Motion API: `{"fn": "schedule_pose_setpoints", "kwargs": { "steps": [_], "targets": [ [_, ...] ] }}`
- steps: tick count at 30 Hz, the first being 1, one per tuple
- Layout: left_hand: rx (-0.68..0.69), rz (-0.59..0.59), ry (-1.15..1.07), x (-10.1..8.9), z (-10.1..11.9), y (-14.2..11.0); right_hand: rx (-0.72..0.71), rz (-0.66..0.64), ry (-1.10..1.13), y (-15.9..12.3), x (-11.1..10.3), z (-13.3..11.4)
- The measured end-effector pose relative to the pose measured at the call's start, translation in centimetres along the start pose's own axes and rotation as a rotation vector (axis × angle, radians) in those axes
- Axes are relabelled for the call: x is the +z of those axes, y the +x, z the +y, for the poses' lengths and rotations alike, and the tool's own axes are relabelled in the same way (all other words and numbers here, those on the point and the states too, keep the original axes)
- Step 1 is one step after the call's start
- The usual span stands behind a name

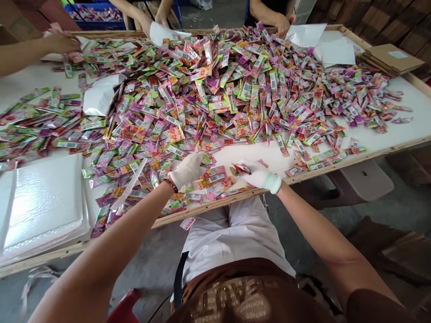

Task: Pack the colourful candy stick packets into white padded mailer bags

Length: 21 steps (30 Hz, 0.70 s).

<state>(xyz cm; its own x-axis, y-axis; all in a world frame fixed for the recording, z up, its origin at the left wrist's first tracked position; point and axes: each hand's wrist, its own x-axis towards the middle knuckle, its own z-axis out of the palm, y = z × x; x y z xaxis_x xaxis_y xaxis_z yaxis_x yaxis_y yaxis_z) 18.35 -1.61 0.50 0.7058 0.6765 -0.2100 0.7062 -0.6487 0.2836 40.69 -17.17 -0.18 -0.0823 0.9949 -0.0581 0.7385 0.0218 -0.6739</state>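
My left hand (189, 170), in a white glove with a beaded bracelet at the wrist, is over the near edge of the pile. Its fingers are curled against a green and pink sachet (208, 159), seemingly pinching it. To its right, my right hand (257, 175), gloved in white with a pale green cuff, grips a few small sachets (241, 168) between thumb and fingers. Between both hands lie several loose stick sachets (214, 179) in pink, orange and green. Behind them spreads a large heap of similar sachets (215, 98).
A wooden rim (208, 206) edges the white table. Clear bubble mailers (43, 202) are stacked at the left. White bags (102, 95) lie among the sachets, and flat cardboard (392, 58) sits far right. Other people's hands (144, 24) work across the table. A plastic stool (365, 179) stands below, right.
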Motion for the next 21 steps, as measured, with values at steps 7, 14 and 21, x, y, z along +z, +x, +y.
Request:
{"fn": "schedule_pose_setpoints", "kwargs": {
  "steps": [7,14,21],
  "targets": [
    [-0.010,-0.149,0.104,0.8,2.3,1.4,-0.255,-0.194,-0.296,0.9,2.6,-1.3],
    [0.074,-0.143,0.058,-0.1,2.2,-0.5,-0.281,-0.369,-0.609,2.1,4.3,-2.4],
    [0.026,-0.238,0.081,2.0,3.3,-0.4,-0.332,-0.297,-0.605,1.5,3.9,-2.6]
  ]
}}
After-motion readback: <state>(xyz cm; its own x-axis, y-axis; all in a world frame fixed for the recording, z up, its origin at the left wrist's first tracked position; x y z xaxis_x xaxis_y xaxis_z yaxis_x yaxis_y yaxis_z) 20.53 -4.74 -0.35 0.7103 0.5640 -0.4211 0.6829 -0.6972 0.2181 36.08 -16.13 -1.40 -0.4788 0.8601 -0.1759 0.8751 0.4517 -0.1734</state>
